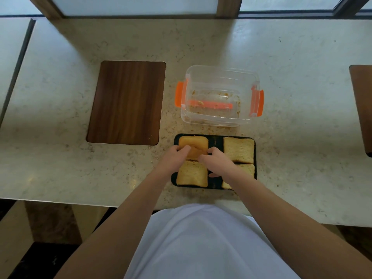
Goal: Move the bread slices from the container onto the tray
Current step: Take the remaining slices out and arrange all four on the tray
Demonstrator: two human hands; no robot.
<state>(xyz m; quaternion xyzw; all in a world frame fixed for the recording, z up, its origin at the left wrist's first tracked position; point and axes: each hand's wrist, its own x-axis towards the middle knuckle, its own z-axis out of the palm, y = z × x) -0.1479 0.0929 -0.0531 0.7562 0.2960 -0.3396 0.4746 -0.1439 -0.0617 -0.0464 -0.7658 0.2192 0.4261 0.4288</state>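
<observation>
A black tray (215, 141) lies on the counter near its front edge, with bread slices on it. One slice (239, 150) fills the far right corner, another (192, 174) the near left, and a third (249, 170) at the near right is partly hidden by my right arm. At the far left lies a golden crust slice (194, 143). My left hand (177, 156) and my right hand (215, 160) both rest on its near edge, fingers curled around it. The clear container (221, 77) with orange clips stands just beyond the tray and holds only crumbs.
A dark wooden board (126, 103) is set into the counter left of the container. Another brown board (362, 109) shows at the right edge. Crumbs lie scattered between container and tray. The counter's front edge runs close to the tray.
</observation>
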